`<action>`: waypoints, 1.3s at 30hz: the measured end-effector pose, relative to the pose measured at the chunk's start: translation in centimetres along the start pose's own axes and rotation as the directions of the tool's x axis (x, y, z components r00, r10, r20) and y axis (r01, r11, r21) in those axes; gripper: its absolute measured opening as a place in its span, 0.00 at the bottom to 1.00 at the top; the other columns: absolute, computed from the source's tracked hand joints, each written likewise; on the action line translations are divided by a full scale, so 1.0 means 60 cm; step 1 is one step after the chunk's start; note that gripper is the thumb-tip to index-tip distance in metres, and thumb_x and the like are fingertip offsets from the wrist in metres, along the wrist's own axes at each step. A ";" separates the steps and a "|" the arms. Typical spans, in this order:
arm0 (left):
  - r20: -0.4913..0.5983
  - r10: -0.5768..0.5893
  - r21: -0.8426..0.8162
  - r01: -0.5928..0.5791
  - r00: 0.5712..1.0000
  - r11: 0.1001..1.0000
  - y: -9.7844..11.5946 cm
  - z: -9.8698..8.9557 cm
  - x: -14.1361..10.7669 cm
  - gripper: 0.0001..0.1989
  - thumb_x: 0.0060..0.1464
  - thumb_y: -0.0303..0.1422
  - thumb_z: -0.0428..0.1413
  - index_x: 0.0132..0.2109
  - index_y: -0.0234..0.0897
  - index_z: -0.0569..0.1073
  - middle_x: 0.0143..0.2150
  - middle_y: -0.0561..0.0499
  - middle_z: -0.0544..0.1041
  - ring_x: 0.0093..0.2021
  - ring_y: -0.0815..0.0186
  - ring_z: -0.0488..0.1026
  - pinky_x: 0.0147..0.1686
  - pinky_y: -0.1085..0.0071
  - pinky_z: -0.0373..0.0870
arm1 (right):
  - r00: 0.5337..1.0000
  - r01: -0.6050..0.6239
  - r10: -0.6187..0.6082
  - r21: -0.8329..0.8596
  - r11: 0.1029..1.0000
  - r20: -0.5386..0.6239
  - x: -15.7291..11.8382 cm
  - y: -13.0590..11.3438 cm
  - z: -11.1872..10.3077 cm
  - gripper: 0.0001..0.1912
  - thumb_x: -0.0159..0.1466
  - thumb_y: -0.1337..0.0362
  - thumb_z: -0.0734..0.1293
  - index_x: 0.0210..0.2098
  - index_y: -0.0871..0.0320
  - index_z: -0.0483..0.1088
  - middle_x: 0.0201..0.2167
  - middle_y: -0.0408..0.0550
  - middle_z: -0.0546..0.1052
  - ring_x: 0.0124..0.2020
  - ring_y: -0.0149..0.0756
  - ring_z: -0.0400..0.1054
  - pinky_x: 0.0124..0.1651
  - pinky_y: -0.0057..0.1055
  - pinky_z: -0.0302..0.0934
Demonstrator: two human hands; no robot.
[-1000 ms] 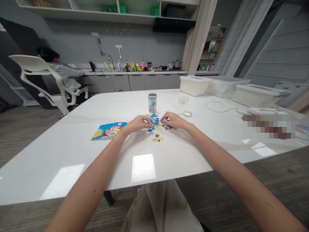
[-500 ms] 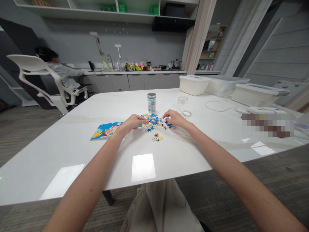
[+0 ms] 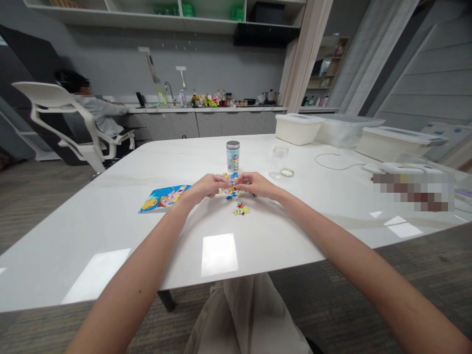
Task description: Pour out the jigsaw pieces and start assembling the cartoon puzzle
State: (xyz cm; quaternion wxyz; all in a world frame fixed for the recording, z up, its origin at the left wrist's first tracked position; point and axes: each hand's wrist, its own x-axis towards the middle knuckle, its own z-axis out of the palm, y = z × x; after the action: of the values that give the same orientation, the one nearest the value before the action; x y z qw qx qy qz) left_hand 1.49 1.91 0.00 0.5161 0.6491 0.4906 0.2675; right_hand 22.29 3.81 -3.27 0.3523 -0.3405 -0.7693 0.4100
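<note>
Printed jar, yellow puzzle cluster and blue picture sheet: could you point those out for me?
Printed jar (image 3: 233, 158): head view, on its decorated side.
Yellow puzzle cluster (image 3: 241, 211): head view, on its middle.
Blue picture sheet (image 3: 162, 198): head view, on its printed face.

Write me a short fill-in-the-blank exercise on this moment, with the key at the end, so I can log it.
1. The left grip and right grip come close together over the loose puzzle pieces on a table coloured ____.
2. The printed canister stands ____, not on its side.
3. From the person's view, the printed picture lies to the ____ of the pieces.
4. The small puzzle cluster nearest the person is mostly ____.

Missing words: white; upright; left; yellow.
</note>
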 end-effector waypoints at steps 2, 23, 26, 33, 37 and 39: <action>0.015 -0.006 -0.001 0.006 1.000 1.000 -0.001 0.001 0.000 0.09 0.47 0.33 0.64 0.34 0.32 0.76 0.16 0.63 0.47 0.19 0.76 0.40 0.21 0.72 0.37 | 1.000 -0.014 0.014 0.011 1.000 -0.011 -0.001 -0.003 0.000 0.13 0.54 0.57 0.73 0.33 0.61 0.74 0.29 0.46 0.78 0.32 0.33 0.71 0.38 0.31 0.63; 0.218 0.005 0.141 -0.037 0.976 0.989 -0.013 0.005 0.006 0.11 0.41 0.37 0.65 0.30 0.34 0.78 0.16 0.61 0.53 0.18 0.76 0.43 0.19 0.73 0.38 | 0.999 -0.053 0.052 0.167 0.985 0.011 -0.004 -0.016 0.004 0.15 0.49 0.64 0.76 0.34 0.61 0.73 0.29 0.43 0.76 0.32 0.30 0.69 0.39 0.30 0.63; 0.223 0.007 0.144 -0.040 0.975 0.989 -0.012 0.005 0.005 0.12 0.39 0.38 0.66 0.30 0.34 0.78 0.16 0.61 0.53 0.18 0.76 0.44 0.19 0.73 0.38 | 0.996 -0.086 0.079 0.194 0.977 0.043 -0.006 -0.019 0.003 0.15 0.49 0.63 0.76 0.34 0.61 0.73 0.30 0.44 0.77 0.32 0.30 0.70 0.37 0.29 0.62; 0.211 0.025 0.115 -0.050 0.977 0.992 -0.014 0.004 0.007 0.12 0.39 0.38 0.66 0.29 0.34 0.78 0.16 0.61 0.54 0.18 0.76 0.44 0.19 0.72 0.38 | 0.991 -0.127 0.119 0.168 0.978 0.055 -0.011 -0.032 -0.003 0.16 0.52 0.56 0.75 0.35 0.61 0.73 0.28 0.45 0.77 0.27 0.28 0.67 0.30 0.26 0.59; 0.205 0.028 0.083 -0.046 0.978 0.996 -0.011 0.004 0.005 0.11 0.37 0.36 0.67 0.28 0.34 0.77 0.15 0.61 0.54 0.17 0.77 0.44 0.19 0.73 0.38 | 0.992 -0.115 0.101 0.205 0.972 0.078 -0.013 -0.034 -0.005 0.17 0.51 0.57 0.76 0.34 0.61 0.74 0.28 0.44 0.76 0.27 0.28 0.67 0.30 0.26 0.60; 0.213 0.023 0.078 -0.040 0.977 0.996 -0.009 0.005 0.003 0.11 0.36 0.36 0.67 0.27 0.33 0.77 0.14 0.61 0.53 0.18 0.77 0.43 0.19 0.72 0.38 | 0.991 -0.113 0.094 0.208 0.972 0.100 -0.013 -0.033 -0.004 0.16 0.50 0.58 0.76 0.33 0.61 0.74 0.28 0.44 0.76 0.27 0.28 0.67 0.31 0.26 0.60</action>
State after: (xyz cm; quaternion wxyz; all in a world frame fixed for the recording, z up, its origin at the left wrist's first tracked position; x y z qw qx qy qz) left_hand 1.61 1.97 -0.60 0.5340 0.7023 0.4330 0.1847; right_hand 22.45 2.42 -1.62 0.3300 -0.3219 -0.7170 0.5228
